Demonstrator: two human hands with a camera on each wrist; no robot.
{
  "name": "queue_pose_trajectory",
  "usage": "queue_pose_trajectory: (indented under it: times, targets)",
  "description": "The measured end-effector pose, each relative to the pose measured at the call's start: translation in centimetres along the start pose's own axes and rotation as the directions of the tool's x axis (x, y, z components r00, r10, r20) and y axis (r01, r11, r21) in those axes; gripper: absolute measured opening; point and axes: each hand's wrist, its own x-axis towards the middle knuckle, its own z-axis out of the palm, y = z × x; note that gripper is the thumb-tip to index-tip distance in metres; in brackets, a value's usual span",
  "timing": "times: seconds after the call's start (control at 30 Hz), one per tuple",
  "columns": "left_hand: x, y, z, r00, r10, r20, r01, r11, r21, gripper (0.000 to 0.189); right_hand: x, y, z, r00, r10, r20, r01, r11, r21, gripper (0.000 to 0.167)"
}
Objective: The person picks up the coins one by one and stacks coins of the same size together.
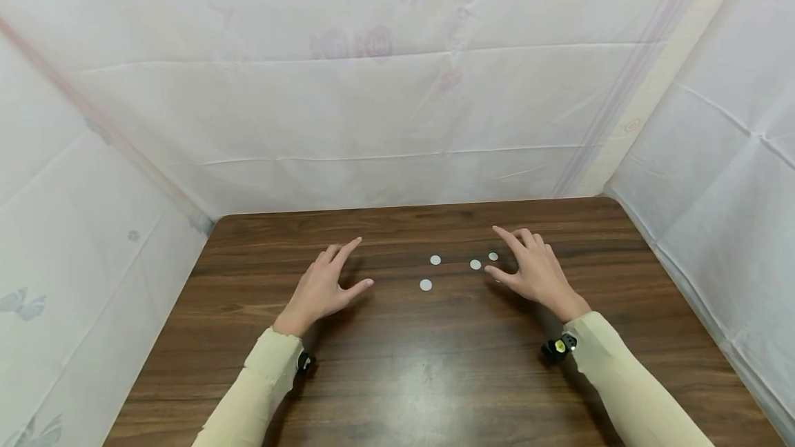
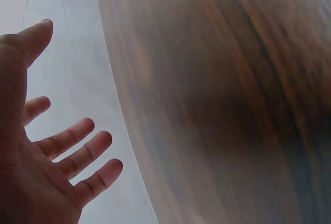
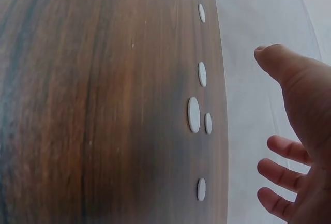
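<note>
Several small, flat white discs lie on the brown wood-grain table. Two of them, a far disc (image 1: pixel 435 260) and a nearer disc (image 1: pixel 425 285), sit between the hands. Close to the right thumb are another disc (image 1: pixel 475 264) and one beyond it (image 1: pixel 493 256); a further disc is mostly hidden by that thumb in the head view. My right hand (image 1: pixel 535 267) is held over the table beside these discs, fingers spread and holding nothing. Left of the discs, my left hand (image 1: pixel 319 288) hovers with thumb and fingers apart, also holding nothing. The right wrist view shows a row of discs (image 3: pixel 194 115) near the table's edge.
The dark wooden table (image 1: pixel 373 392) has rounded far corners. A pale printed sheet (image 1: pixel 373 109) hangs behind it, with similar sheeting at the left (image 1: pixel 81 226) and right (image 1: pixel 733 178). A dark device (image 1: pixel 559 348) is strapped at the right wrist, another (image 1: pixel 305 362) at the left.
</note>
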Motion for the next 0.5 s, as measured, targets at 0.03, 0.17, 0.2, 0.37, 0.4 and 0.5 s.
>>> queue_pose_trajectory:
  times: [0.03,0.17,0.2,0.37,0.4,0.5]
  targets:
    - [0.0,0.1,0.0,1.0,-0.006,0.007,0.006,1.0,-0.003,0.085,0.0,-0.1,0.1,1.0,-0.001,0.008,0.0,1.0,0.004,0.083]
    - [0.1,0.6,0.3,0.999,-0.019,0.042,0.02,0.999,-0.032,0.082,0.1,-0.6,0.3,0.999,-0.009,0.034,0.008,1.0,0.029,0.08]
    - [0.2,0.7,0.3,0.999,-0.019,0.05,0.021,0.999,-0.039,0.081,0.2,-0.7,0.4,0.999,-0.011,0.041,0.01,0.999,0.038,0.079]
    - [0.8,1.2,0.6,0.996,-0.009,0.087,0.017,0.995,-0.096,0.074,0.5,-1.4,0.6,0.998,-0.022,0.066,0.017,0.997,0.078,0.072]
    - [0.9,1.3,0.7,0.996,-0.005,0.094,0.016,0.994,-0.112,0.072,0.6,-1.6,0.6,0.997,-0.024,0.069,0.018,0.996,0.086,0.07]
    - [1.3,1.6,0.9,0.993,0.011,0.115,0.008,0.987,-0.163,0.066,0.8,-2.0,0.8,0.997,-0.036,0.07,0.029,0.994,0.105,0.065]
